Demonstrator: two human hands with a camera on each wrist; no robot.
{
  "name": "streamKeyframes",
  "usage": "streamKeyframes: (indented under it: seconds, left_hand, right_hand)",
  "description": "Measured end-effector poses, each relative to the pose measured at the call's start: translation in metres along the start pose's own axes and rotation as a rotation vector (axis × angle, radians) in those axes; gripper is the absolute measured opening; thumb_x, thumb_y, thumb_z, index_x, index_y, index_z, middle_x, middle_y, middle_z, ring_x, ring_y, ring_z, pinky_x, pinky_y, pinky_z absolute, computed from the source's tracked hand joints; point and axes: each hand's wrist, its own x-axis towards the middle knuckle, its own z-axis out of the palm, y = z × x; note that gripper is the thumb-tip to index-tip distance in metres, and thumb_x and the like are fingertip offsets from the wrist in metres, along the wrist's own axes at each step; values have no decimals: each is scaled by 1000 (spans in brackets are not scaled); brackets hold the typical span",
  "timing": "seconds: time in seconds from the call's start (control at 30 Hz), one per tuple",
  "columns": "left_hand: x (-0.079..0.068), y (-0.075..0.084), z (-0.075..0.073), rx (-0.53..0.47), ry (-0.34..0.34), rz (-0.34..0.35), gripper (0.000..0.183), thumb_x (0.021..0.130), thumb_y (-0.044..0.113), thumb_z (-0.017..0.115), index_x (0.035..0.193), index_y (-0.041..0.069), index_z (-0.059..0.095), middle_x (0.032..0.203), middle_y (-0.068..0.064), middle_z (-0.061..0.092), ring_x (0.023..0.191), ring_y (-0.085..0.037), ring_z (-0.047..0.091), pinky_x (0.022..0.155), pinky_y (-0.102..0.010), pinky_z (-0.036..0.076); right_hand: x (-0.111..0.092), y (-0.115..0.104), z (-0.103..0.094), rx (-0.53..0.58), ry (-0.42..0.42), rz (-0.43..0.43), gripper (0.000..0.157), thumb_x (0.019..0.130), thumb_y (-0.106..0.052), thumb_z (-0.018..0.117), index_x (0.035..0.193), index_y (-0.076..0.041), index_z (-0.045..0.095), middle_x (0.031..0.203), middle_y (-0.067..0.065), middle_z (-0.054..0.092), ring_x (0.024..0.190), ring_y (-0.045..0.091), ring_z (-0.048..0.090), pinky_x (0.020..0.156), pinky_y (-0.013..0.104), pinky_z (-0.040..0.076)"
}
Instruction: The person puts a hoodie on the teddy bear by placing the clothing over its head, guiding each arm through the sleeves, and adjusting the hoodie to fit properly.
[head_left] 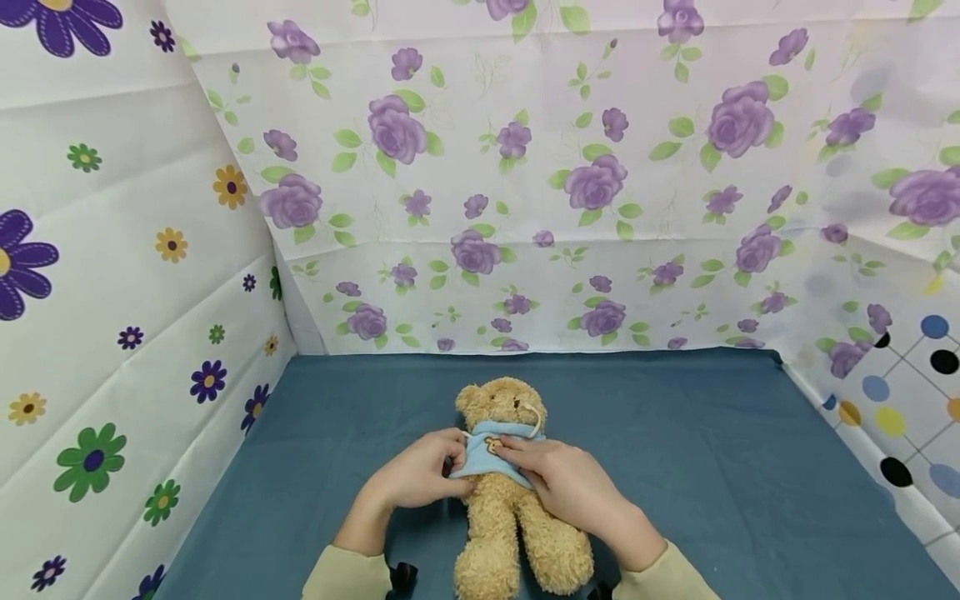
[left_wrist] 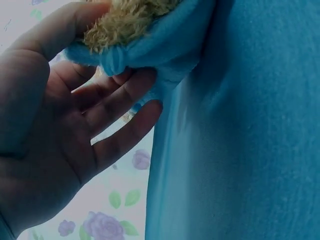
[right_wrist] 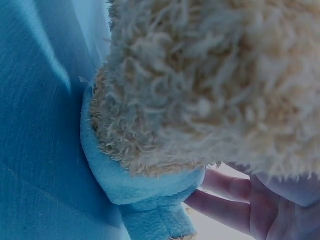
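A tan, curly-furred teddy bear (head_left: pixel 487 517) lies on its back, head toward the back wall, in a light blue shirt (head_left: pixel 476 454) with a small emblem and white cord at the neck. At the bear's side, my left hand (head_left: pixel 422 471) holds the shirt's edge; in the left wrist view its thumb lies against the fur, with fingers (left_wrist: pixel 127 95) at the blue cloth. My right hand (head_left: pixel 562 479) rests across the shirt's front, straight fingers touching the emblem. The bear's fur (right_wrist: pixel 200 100) hides part of that hand in the right wrist view.
A dark blue-green cloth (head_left: pixel 697 467) covers the table. White sheets with purple roses (head_left: pixel 393 129) rise behind it, and a flower-printed sheet (head_left: pixel 90 462) stands at the left. Dotted sheeting (head_left: pixel 892 421) borders the right side.
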Motion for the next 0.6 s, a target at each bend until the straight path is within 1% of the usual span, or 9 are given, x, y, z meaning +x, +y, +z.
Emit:
streamKeyframes:
  seconds: [0.07, 0.13, 0.17, 0.23, 0.37, 0.43, 0.5, 0.53, 0.6]
  left_hand:
    - [2, 2, 4, 88, 121, -20, 46, 92, 8, 75, 64, 19, 41, 97, 1, 60, 78, -11, 53, 66, -28, 38]
    - [4, 4, 8, 158, 246, -65, 48, 90, 2, 71, 61, 20, 37, 108, -1, 67, 82, -13, 62, 61, -28, 38]
    - [5, 4, 9, 181, 299, -85, 49, 88, 0, 69, 60, 21, 36, 113, -2, 70, 88, -15, 66, 62, -29, 39]
    - [5, 3, 10, 180, 364, -92, 48, 86, -7, 66, 61, 19, 34, 115, -4, 71, 92, -16, 68, 64, -31, 42]
    - [1, 0, 4, 66, 298, -73, 38, 90, -11, 67, 73, 14, 45, 93, -2, 60, 74, -12, 55, 70, -35, 43]
    - [-1, 0, 0, -11, 243, -76, 28, 94, -7, 73, 85, 12, 53, 90, -1, 57, 71, -11, 51, 70, -35, 46]
    - [-2, 1, -4, -88, 190, -90, 20, 97, 4, 79, 100, 12, 60, 97, -2, 61, 81, -14, 60, 75, -37, 52]
    - [-2, 1, -6, -128, 164, -91, 21, 97, 9, 81, 107, 12, 63, 104, -2, 63, 90, -17, 64, 81, -39, 54]
    - [-2, 2, -10, -200, 116, -90, 32, 97, 15, 84, 122, 10, 64, 116, -5, 65, 105, -22, 65, 90, -45, 55]
  right_hand:
    - [0, -1, 1, -17, 16, 6, 45, 107, -16, 69, 151, -25, 64, 153, -4, 60, 119, 21, 71, 70, 34, 56]
    - [1, -1, 2, -12, 21, 16, 45, 107, -18, 70, 151, -25, 64, 154, -4, 59, 103, 14, 73, 73, 34, 57]
    - [1, -2, 3, -11, 23, 18, 46, 106, -19, 71, 151, -24, 64, 154, -3, 59, 103, 14, 72, 76, 34, 57]
    - [1, -5, 5, -12, 26, 26, 47, 106, -19, 72, 151, -24, 63, 155, -3, 58, 103, 14, 72, 78, 35, 57]
    - [2, -8, 7, 51, 32, 82, 43, 106, -20, 71, 148, -24, 66, 148, -2, 65, 84, 13, 73, 67, 31, 55]
    - [2, -8, 7, 116, 33, 145, 37, 107, -26, 70, 145, -25, 69, 124, -1, 77, 59, 7, 60, 54, 28, 47]
    - [2, -7, 6, 174, 50, 200, 34, 107, -32, 70, 140, -26, 71, 109, -3, 79, 48, 4, 45, 46, 26, 38]
    - [2, -6, 5, 182, 62, 213, 35, 106, -36, 70, 140, -27, 71, 109, -3, 79, 46, 4, 46, 46, 27, 39]
    - [1, -5, 6, 154, 90, 203, 41, 104, -40, 72, 143, -28, 69, 114, -3, 78, 60, 4, 60, 53, 27, 45]
